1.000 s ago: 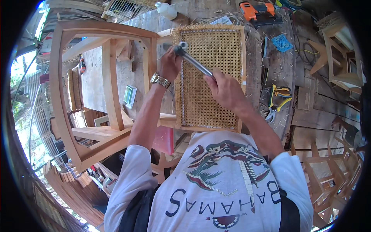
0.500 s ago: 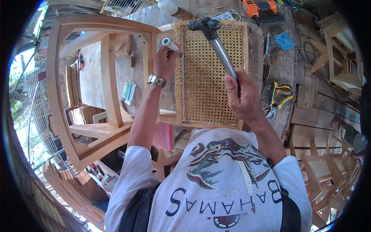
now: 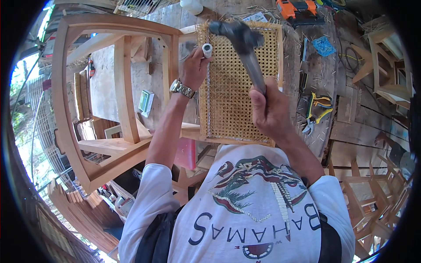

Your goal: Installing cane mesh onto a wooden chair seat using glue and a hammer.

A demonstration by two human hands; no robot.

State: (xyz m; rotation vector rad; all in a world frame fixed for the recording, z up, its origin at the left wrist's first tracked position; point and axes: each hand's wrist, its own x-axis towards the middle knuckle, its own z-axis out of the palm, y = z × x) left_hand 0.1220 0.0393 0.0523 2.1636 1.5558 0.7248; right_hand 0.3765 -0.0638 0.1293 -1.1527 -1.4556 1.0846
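Observation:
My right hand (image 3: 272,111) is closed round the metal handle of a hammer (image 3: 247,41), raised over the woven cane panel (image 3: 239,96); its dark head is smeared by motion. At the panel's upper left edge, my left hand (image 3: 194,65) grips a short white cylinder (image 3: 207,50). One round end of the cylinder faces up, with a darker centre. Its lower end is hidden by my fingers, so I cannot tell whether it touches the cane. Wood borders the panel, and loose cane ends stick out along its far and left edges.
A wooden chair frame (image 3: 125,87) stands at the left, beside a small green-and-white box (image 3: 146,103). Yellow-handled pliers (image 3: 319,109), a blue mesh piece (image 3: 323,46) and an orange-and-black tool (image 3: 298,8) lie right of the panel. Another person's arm (image 3: 386,140) shows at far right.
My left hand has moved right along the panel's far edge, and the white cylinder has turned more upright. The hammer has shifted slightly, its head now blurred.

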